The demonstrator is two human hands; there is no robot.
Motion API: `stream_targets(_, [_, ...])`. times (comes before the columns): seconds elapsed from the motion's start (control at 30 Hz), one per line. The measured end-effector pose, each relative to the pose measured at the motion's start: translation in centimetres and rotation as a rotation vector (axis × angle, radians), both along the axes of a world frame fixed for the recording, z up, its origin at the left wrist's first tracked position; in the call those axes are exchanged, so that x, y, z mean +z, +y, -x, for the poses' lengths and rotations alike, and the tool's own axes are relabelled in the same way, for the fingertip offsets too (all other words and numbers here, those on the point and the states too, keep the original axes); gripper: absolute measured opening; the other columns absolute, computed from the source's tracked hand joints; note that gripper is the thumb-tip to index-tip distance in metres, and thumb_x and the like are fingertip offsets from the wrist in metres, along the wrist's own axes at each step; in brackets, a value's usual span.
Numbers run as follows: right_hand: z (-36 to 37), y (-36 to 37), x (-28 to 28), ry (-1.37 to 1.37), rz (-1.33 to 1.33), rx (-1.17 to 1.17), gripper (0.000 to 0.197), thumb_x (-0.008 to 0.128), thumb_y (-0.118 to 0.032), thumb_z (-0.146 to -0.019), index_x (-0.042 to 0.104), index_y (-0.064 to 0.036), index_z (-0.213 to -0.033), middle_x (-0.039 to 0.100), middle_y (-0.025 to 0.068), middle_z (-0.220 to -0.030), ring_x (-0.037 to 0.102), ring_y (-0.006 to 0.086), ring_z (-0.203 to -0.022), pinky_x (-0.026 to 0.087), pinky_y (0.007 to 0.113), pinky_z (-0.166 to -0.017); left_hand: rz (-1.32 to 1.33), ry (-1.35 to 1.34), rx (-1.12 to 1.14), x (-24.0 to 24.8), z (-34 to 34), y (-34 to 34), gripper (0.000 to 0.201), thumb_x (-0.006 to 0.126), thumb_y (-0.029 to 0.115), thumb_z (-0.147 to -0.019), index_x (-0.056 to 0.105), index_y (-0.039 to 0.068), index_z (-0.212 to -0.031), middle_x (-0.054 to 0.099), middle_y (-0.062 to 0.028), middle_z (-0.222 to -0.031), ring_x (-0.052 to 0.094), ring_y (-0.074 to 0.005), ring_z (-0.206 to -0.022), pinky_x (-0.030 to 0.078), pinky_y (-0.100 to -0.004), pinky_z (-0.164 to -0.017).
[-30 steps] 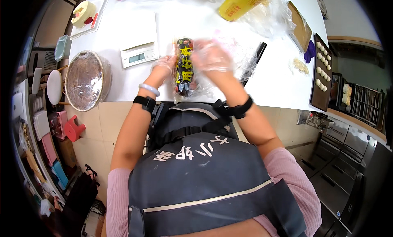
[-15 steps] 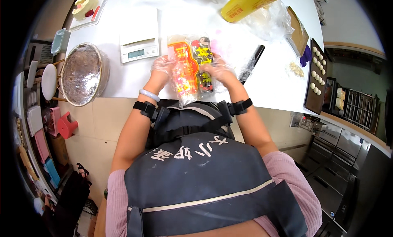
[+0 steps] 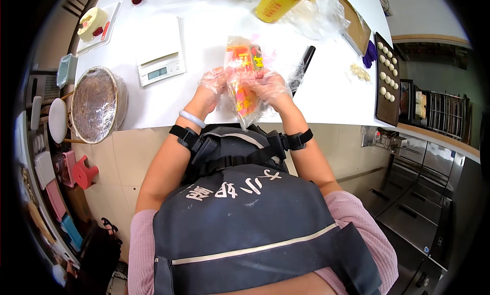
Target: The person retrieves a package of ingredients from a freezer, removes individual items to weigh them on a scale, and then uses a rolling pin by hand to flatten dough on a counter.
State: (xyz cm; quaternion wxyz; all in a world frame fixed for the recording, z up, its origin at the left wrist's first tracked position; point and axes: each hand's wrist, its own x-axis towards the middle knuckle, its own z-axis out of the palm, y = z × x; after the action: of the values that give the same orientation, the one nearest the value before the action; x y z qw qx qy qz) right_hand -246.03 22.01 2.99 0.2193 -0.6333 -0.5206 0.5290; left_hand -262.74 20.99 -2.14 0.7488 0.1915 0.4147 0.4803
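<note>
A clear plastic package with red and yellow print is held at the table's near edge, over my lap. My left hand, in a thin clear glove, grips its left side. On the other side my right hand, gloved alike, is closed over its middle, the fingers lying across the front. The package looks creased and narrow, and its contents are hard to make out. Right of my right hand lies a black rod with crumpled clear film against it.
Left of my hands are a white digital scale and a film-covered round basket. A small round cake sits at the far left. Beyond are a yellow roll and clear bags. A dark tray with dough balls stands right.
The package went from facing me flat and wide to creased and narrower. My right hand has come leftward across its front. The whole view has shifted slightly.
</note>
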Motion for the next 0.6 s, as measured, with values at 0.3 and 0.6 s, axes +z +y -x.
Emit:
stream_targets(0.3, [-8.3,0.0,3.8,-0.545,-0.388,-0.348,0.028,0.067,-0.029,-0.070,0.061,-0.0018,-0.071,0.060,0.0101,-0.062,0.058,0.0232,-0.058,0.047,0.036,-0.058,-0.148,0.228,0.055,-0.6,-0.1,-0.1,0.019,0.061,0.010,-0.080,0.059,-0.002,-0.094,0.062,-0.0057,-0.085,0.055,-0.0109,-0.074,0.045,-0.0234,-0.068])
stream_targets(0.6, [-3.8,-0.9,4.8,-0.548,-0.935,0.191,0.012,0.057,-0.016,-0.079,0.065,-0.0086,-0.082,0.064,0.0138,-0.080,0.061,0.0286,-0.078,0.048,0.036,-0.069,-0.241,0.360,-0.044,1.0,-1.4,0.2,0.020,0.061,0.015,-0.081,0.061,-0.001,-0.094,0.062,-0.0037,-0.081,0.054,-0.0099,-0.072,0.044,-0.0224,-0.067])
